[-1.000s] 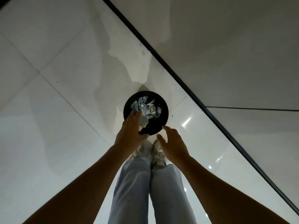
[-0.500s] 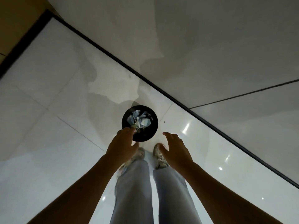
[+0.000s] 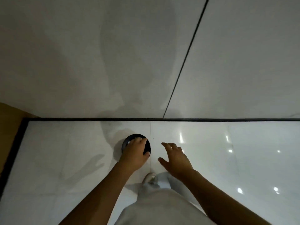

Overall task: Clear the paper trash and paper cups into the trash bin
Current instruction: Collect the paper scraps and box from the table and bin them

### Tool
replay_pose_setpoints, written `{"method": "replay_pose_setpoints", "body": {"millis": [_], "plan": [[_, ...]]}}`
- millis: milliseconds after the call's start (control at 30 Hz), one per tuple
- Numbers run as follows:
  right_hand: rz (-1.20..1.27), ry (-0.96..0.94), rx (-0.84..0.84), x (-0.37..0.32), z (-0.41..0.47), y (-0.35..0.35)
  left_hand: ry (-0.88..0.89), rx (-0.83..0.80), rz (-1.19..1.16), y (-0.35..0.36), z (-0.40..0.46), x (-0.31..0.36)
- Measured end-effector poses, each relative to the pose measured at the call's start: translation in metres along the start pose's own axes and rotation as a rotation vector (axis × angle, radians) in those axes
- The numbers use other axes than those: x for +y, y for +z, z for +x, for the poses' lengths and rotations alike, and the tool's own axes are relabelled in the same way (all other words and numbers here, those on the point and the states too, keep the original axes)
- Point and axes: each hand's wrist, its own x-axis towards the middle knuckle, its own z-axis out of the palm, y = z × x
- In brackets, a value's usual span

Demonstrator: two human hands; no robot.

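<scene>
A round black trash bin (image 3: 147, 146) stands on the glossy white floor, seen from above. My left hand (image 3: 134, 154) hangs over its opening with relaxed fingers and covers most of it. A sliver of crumpled paper (image 3: 129, 142) shows inside the bin at the left of my fingers. My right hand (image 3: 176, 159) hovers to the right of the bin, fingers spread, holding nothing. No paper cup is visible.
A white wall (image 3: 113, 62) with a black baseboard (image 3: 178, 119) rises just beyond the bin. A black strip and brown surface (image 3: 8, 135) border the floor at the left. My legs and a shoe (image 3: 150, 177) are below the hands.
The view has swung so the wall now faces me squarely. The bin looks smaller and farther. My left hand has moved over the bin's opening; my right hand has spread apart to the right.
</scene>
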Motion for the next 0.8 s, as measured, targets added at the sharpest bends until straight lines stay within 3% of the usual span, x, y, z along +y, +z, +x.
{"method": "replay_pose_setpoints", "body": {"millis": [400,800], "plan": [[0.334,0.532,0.351,0.087,-0.170,-0.010,0.542,-0.255,0.394,0.016,-0.031,0.178],[0.657,0.999,0.609,0.213,-0.425,0.081,0.987,-0.452,0.657,0.198,-0.191,0.362]]}}
